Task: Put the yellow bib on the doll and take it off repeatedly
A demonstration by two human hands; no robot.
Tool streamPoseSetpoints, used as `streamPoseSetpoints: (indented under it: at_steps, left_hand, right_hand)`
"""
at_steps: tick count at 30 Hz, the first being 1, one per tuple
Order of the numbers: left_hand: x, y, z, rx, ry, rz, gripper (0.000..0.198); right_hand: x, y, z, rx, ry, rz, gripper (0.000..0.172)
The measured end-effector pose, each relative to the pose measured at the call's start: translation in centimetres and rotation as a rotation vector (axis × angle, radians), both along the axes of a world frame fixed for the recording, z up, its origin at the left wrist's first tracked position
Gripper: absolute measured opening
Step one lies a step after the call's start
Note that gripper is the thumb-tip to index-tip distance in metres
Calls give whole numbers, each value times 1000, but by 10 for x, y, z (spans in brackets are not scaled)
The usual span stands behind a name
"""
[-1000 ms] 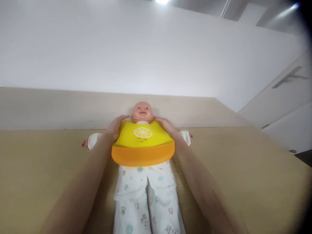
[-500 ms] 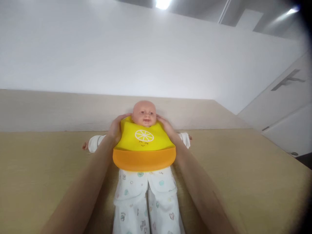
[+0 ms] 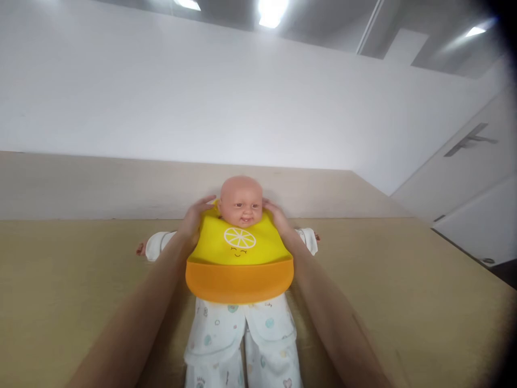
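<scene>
Tipping forward since the earlier frame, the head of a bald, pink plastic baby doll [image 3: 241, 191] is now facing me more squarely, its chin dipping over the neckline of a soft-looking yellow bib [image 3: 214, 237] with an orange catch pocket [image 3: 239, 283]. I'm viewing the doll stretched over a flat, wood-toned counter [image 3: 404, 285], its long axis running away from me; the bib is lying across its chest, pocket nearer me, neck end farther off.

My left hand [image 3: 194, 218] and right hand [image 3: 278, 216] are flanking that neck end, one on each side — neither is clearly nearer. Left fingers are reaching beside the head, next to a small yellow tab [image 3: 217, 206]; right fingertips are slipping out of sight behind it. I can't tell whether either hand is gripping anything.

The head itself is standing in the way, filling the gap between my hands and hiding the nape. White sleeves [image 3: 154, 247] are poking out past both forearms, white printed trousers [image 3: 214, 328] are lying between them, and a pale board [image 3: 100, 186] is running behind — then the white wall [image 3: 161, 91].
</scene>
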State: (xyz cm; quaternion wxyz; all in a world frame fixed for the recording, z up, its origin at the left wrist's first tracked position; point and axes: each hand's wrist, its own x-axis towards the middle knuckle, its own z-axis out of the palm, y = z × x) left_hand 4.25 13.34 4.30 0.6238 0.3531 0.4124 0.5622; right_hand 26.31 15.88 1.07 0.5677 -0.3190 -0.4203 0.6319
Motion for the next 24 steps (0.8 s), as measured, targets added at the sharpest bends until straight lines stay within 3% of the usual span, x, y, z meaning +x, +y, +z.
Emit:
streamPoseSetpoints:
  at_steps: [4,9,17,24]
  left_hand:
    - [4,-19,5,-30,-26,-197,46]
    - [1,-43,-3,-33,48,-179,52]
    - [-7,-120,-11,-139,70,-274,67]
    - [-11,-154,-25,-58,93,-485,65]
  right_hand:
    - [3,-20,7,-37,7,-5,29]
    - [7,-49,8,-134,10,20,33]
    - [16,-124,7,-198,58,108,30]
    - [30,-173,5,-333,65,61,21]
